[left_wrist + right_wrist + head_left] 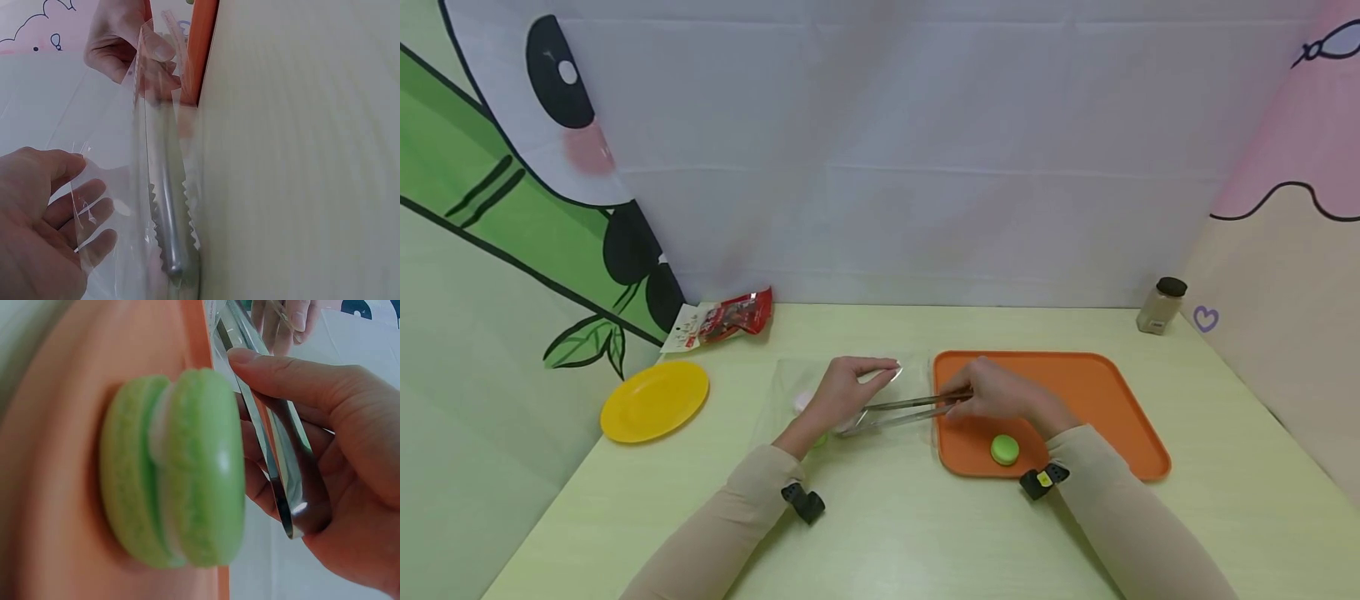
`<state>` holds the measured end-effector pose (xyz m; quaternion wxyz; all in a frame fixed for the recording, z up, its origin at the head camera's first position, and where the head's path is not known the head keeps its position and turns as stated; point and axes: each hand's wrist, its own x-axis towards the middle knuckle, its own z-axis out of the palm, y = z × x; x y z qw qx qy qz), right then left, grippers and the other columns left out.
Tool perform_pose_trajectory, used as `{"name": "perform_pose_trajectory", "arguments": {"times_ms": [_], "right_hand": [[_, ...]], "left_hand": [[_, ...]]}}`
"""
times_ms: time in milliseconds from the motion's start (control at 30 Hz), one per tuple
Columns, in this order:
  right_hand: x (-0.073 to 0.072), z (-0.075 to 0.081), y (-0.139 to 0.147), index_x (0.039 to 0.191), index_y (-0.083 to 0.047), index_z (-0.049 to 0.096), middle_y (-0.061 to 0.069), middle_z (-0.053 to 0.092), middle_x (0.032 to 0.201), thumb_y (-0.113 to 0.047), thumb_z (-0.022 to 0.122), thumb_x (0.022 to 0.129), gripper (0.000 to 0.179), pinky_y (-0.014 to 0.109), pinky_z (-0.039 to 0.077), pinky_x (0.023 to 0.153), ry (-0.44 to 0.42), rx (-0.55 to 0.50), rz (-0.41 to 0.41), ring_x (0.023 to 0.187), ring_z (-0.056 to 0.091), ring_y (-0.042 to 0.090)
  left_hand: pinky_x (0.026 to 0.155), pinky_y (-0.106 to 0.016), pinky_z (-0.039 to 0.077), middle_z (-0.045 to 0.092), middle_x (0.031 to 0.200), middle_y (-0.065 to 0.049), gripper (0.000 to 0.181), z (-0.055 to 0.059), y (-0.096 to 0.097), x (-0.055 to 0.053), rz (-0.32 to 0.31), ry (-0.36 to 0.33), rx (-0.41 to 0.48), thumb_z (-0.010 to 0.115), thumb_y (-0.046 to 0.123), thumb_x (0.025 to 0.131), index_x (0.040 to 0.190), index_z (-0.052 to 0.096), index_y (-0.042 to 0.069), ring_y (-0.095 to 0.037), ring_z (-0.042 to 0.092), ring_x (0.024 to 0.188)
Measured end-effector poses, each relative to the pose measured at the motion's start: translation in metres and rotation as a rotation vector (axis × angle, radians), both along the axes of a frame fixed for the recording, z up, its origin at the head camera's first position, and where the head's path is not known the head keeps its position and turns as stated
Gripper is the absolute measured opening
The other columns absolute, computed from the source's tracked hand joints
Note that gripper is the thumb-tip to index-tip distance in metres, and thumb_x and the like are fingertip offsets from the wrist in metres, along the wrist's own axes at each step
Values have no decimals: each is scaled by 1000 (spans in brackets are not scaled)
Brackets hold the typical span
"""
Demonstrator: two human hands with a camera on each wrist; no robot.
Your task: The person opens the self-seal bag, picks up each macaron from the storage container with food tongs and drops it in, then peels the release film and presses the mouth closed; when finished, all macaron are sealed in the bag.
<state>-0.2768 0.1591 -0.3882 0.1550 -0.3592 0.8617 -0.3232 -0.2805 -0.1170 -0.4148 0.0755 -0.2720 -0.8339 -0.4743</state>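
My left hand holds the rim of a clear plastic bag between thumb and fingers. Metal tongs are gripped by my right hand, near their bent end. In the left wrist view, the toothed tong tips lie behind the clear film, with nothing showing between them. A pale round piece and a bit of green show beside my left hand, partly hidden by it. On the orange tray, a green macaron with a white filling sits below my right hand.
A yellow plate lies at the table's left edge. At the back left is a red and white snack packet. A small jar with a black lid stands at the back right, near the wall.
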Motion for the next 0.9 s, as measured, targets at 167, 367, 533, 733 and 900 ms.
{"name": "perform_pose_trajectory", "arguments": {"times_ms": [167, 367, 533, 733, 900], "right_hand": [[0, -1, -1, 110, -10, 78, -1, 75, 100, -15, 76, 91, 20, 30, 56, 72, 29, 1, 7, 83, 69, 17], [-1, -3, -3, 107, -12, 78, -7, 73, 94, -16, 75, 91, 17, 29, 55, 67, 61, 18, 26, 77, 64, 16], [-1, -4, -4, 107, -14, 78, -8, 72, 93, -16, 76, 91, 16, 29, 54, 67, 77, 23, 23, 76, 62, 15], [-3, -6, -4, 102, -14, 78, -7, 72, 89, -17, 76, 91, 12, 28, 51, 63, 76, 28, 32, 73, 59, 17], [-4, -8, -3, 106, -13, 78, -8, 73, 92, -17, 76, 91, 16, 28, 53, 66, 75, 25, 35, 75, 62, 15]], "left_hand": [[96, -46, 52, 74, 113, -6, 22, 0, 0, 0, -3, -5, 3, 70, 16, 96, 113, 77, 4, -24, 67, 111], [96, -46, 52, 74, 113, -6, 22, 0, 0, 1, -5, -2, 1, 70, 15, 96, 113, 77, 4, -25, 68, 110], [96, -44, 52, 74, 113, -6, 22, 1, 0, 1, -7, -2, 4, 70, 16, 95, 113, 77, 4, -24, 68, 111], [96, -46, 52, 74, 113, -6, 22, 1, 0, 1, -10, -8, 10, 71, 14, 95, 113, 77, 4, -25, 68, 111], [96, -48, 52, 74, 113, -7, 22, 0, -1, 1, -6, -7, 4, 71, 14, 95, 113, 77, 3, -26, 68, 110]]}}
